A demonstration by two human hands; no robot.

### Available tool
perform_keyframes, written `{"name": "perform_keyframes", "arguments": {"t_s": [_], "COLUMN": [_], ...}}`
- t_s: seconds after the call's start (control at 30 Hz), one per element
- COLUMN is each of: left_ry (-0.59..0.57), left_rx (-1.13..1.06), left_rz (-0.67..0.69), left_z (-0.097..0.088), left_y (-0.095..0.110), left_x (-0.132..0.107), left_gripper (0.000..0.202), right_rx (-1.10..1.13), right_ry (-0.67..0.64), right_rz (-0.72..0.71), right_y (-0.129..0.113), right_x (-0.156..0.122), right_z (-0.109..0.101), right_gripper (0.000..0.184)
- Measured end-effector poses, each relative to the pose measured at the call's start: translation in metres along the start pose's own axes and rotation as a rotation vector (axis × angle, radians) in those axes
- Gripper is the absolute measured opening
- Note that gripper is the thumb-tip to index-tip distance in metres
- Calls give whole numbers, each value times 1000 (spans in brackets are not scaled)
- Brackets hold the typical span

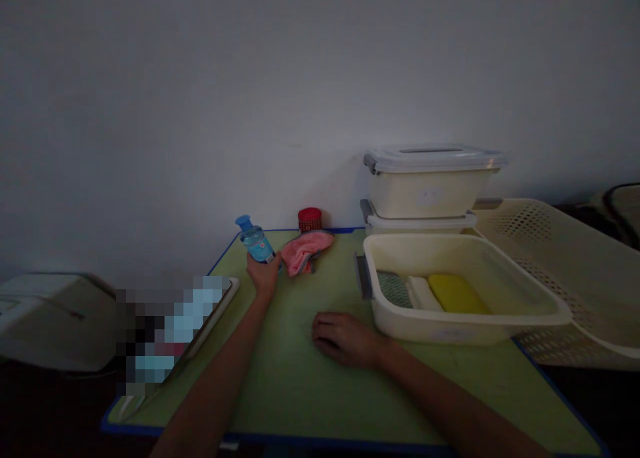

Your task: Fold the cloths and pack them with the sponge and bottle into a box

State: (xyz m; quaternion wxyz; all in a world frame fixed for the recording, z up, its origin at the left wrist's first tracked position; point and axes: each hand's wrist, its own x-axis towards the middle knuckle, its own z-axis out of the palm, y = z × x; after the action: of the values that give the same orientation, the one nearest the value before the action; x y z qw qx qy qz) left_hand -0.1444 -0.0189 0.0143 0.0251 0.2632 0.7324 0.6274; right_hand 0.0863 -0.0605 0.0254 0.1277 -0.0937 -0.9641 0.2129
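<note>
My left hand [264, 275] is closed round a small clear bottle with a blue cap [255, 239], held tilted at the far side of the green table [300, 385]. A pink cloth [305, 250] lies just right of the bottle, touching or nearly touching my fingers. My right hand [346, 339] rests on the table in the middle, knuckles up and fingers curled under, with nothing seen in it. It sits just left of an open cream tub [395, 321].
The tub holds a green scrubber [395, 289], a white bar [424, 294] and a yellow sponge [456, 293]. Two lidded cream boxes [425, 185] are stacked behind it. A red-lidded jar [310, 219] stands by the wall. A flat tablet-like item [210, 318] lies left; a perforated basket [575, 271] right.
</note>
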Motion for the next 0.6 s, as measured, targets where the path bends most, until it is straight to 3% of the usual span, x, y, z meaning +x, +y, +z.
{"name": "perform_keyframes", "arguments": {"t_s": [0.1,0.2,0.37,0.47,0.6], "left_ry": [24,-28,-294,-447,-543], "left_rx": [-143,-304,-513,-588,-656], "left_rz": [-19,-65,-156,-219,-263], "left_z": [-9,-13,-12,-11,-13], "left_y": [8,18,32,37,41], "left_x": [-20,-40,-76,-94,-107], "left_gripper": [37,34,33,34,34], "right_rx": [15,200,565,694,767], "right_ry": [41,151,381,408,467], "right_rz": [70,217,376,359,355], "right_y": [1,1,-1,-3,-4], "right_x": [-1,-1,2,3,6], "right_z": [1,4,7,9,13], "right_gripper": [21,36,38,44,54]}}
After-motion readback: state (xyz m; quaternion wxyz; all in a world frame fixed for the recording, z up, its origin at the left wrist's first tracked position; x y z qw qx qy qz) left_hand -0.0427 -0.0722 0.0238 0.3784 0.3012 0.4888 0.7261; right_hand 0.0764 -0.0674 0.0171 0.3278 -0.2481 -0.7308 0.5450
